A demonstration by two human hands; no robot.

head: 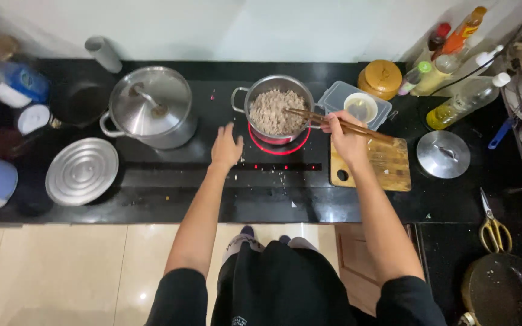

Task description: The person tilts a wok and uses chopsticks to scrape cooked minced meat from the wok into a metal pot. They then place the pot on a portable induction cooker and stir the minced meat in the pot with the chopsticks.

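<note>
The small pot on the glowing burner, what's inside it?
The small pot holds a mound of brownish minced food, with the chopsticks in the right hand reaching over it. The food covers the pot's bottom, so nothing beneath it shows.

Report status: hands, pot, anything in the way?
Right hand grips chopsticks, tips in small pot of minced food. Left hand open, over cooktop. Nothing blocking.

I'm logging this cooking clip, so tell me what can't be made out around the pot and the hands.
All from the head view:
- Small pot: its base and what lies under the minced food are hidden by the food and the pot wall.
- Chopsticks: the grip is covered by the right hand.
- Left hand: touching the cooktop or hovering cannot be told.
- Large pot: contents hidden by its lid.
</note>
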